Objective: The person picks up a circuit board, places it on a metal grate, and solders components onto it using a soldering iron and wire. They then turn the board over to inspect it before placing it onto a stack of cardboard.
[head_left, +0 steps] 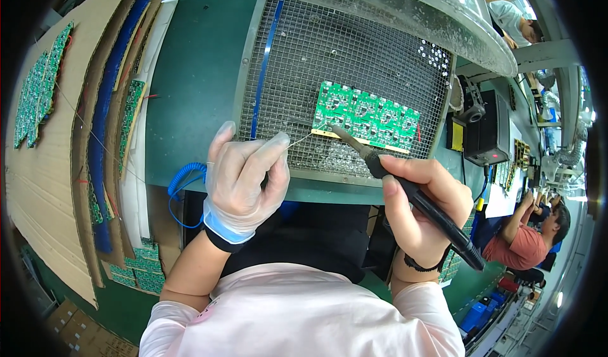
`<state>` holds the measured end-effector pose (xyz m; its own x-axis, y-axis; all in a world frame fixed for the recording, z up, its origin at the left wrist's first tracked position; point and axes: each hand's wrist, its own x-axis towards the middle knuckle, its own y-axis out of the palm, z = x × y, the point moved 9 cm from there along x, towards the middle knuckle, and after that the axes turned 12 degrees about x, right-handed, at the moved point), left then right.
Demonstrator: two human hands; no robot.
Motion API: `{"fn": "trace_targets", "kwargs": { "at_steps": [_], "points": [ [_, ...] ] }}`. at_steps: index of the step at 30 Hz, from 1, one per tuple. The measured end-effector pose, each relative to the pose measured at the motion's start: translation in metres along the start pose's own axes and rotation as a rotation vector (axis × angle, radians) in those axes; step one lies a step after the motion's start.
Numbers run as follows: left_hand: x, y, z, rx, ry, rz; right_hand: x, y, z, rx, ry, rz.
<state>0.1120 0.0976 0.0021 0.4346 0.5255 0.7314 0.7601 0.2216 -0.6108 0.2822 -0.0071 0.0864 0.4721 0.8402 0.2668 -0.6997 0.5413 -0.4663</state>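
Note:
A green circuit board panel [364,111] with several repeated sections lies on a metal grid [297,59]. My right hand [425,202], bare, grips the black handle of a soldering iron [421,205]. Its tip meets the board's near edge toward the left. In a clear glove, my left hand [247,173] pinches a thin solder wire [303,140] between thumb and finger. The wire's end reaches the board beside the iron's tip. A blue wrist strap [228,227] with a coiled blue cord [185,178] is on my left wrist.
Cardboard sheets [63,167] with more circuit boards [41,88] stand at the left. A clear curved hood [405,8] overhangs the grid's far side. Small white parts [433,54] lie at the grid's far right. A black box [487,127] stands to the right, where other people work.

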Motion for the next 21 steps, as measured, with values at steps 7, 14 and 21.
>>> {"fn": "trace_targets", "kwargs": {
  "at_steps": [7,14,21],
  "points": [
    [0.000,-0.003,0.000,-0.018,-0.007,-0.027,0.005,0.005,0.019,-0.120,-0.072,0.018],
    [0.000,-0.002,-0.001,-0.006,0.007,-0.025,0.007,0.004,0.014,-0.095,-0.020,-0.021],
    [0.000,-0.005,0.001,-0.022,-0.011,-0.031,-0.013,-0.040,-0.020,0.006,0.008,-0.243]
  ]
}}
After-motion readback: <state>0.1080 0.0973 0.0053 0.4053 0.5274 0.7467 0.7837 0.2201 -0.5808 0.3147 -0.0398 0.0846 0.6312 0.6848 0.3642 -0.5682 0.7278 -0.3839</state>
